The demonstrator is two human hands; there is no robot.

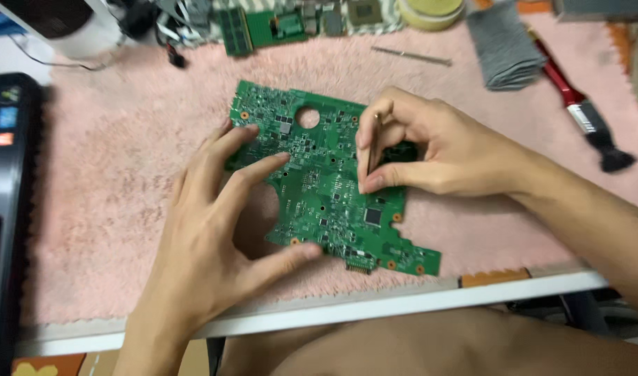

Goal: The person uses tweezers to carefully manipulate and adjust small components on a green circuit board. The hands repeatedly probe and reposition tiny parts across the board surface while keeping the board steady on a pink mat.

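Right hand pinched our thin metal tool on the green circuit board; left hand, fingers spread open, steadied its 9 o'clock edge.

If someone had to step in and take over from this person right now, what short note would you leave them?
Left hand: spread open, fingertips and thumb pressing the green circuit board flat on the pink fuzzy mat.
Right hand: pinching thin tweezers, tip down on the board near its middle.
Nearby: red-handled brush, grey folded cloth and smaller green boards at the far edge.
Done: board laid flat and steadied.
Left: the tweezer work is under way; what the tip touches is too small to tell.
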